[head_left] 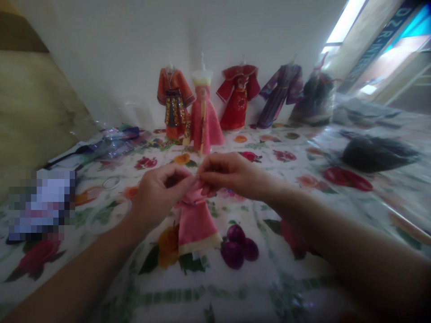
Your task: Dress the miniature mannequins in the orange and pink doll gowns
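Both hands meet over a small pink doll dress with a cream hem, which hangs or lies on the tablecloth below them. My left hand pinches the upper part of the dress between thumb and fingers. Close against it, my right hand is closed, its fingertips pressed together at the top of the same pink cloth. The exact spot the right fingertips grip is hidden and blurred. Just behind the hands stands a pink and cream doll dress on a small stand.
An orange robe, a red dress and a purple robe stand along the wall. Red-handled scissors and a dark bundle lie right. A phone-like object, a ring and plastic bags are left.
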`<state>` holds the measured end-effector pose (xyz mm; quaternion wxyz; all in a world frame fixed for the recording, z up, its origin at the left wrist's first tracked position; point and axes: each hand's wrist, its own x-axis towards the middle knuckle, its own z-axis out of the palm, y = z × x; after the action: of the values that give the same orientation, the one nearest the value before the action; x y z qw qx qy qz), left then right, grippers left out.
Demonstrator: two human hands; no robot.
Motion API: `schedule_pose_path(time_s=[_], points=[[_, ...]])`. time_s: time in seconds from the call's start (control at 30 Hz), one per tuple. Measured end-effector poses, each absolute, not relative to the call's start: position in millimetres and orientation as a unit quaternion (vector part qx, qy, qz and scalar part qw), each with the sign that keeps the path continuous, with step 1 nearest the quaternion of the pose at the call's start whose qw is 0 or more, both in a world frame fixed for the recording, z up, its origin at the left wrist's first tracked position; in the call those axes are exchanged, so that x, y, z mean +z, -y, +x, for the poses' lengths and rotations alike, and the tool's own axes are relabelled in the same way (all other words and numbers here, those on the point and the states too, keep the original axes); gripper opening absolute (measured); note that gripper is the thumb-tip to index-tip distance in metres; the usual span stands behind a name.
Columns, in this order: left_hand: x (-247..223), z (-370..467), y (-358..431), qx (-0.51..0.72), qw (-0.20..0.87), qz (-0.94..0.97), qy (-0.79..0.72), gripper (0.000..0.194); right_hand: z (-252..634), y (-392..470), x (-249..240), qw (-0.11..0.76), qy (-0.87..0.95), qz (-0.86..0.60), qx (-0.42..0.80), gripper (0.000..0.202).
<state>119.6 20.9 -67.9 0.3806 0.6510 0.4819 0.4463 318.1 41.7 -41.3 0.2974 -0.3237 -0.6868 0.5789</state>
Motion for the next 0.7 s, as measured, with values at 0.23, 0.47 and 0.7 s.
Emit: schedule_pose_path(time_s=[0.23,0.47,0.7], points=[[-65.9,120.5,-19.9,0.439,0.364,0.66,-0.489,0.016,317.9,-40.8,-39.7,0.285,0.693,-0.322,0.579,0.005],[-68.5,119.3,-22.1,0.431,0.34,0.676,-0.491,0.015,318.1,-41.0,-41.7,0.291,0.695,-0.319,0.576,0.009],[-71.3,120.1,-23.5,0.426,0.356,0.678,-0.482,0.017,318.3,-43.8,-42.7,0.295,0.707,-0.343,0.544,0.003]])
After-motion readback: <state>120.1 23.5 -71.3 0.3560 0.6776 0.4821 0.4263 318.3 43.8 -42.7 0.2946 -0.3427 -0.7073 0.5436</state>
